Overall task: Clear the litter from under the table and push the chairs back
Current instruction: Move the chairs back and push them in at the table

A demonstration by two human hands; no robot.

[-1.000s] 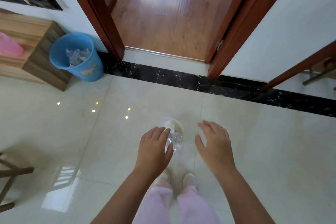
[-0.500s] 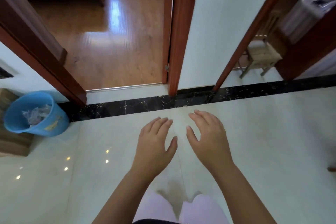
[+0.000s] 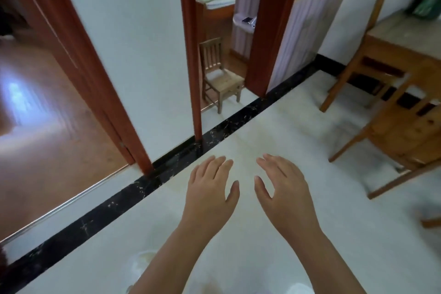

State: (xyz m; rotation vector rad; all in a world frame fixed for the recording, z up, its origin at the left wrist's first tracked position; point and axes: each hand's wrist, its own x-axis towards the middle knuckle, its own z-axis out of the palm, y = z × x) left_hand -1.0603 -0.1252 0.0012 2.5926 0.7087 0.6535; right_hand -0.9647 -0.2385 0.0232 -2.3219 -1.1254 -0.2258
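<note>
While both hover palms-down over the pale floor (image 3: 274, 131) at lower centre, left hand (image 3: 210, 188) and right hand (image 3: 284, 191) hold nothing (fingers loose, slightly spread). The worktop (image 3: 405, 31) is at upper right. The far chair (image 3: 374, 14) and near chair (image 3: 410, 131) stand beside it at right edge. A small chair (image 3: 222, 79) sits in the top-centre doorway.
</note>
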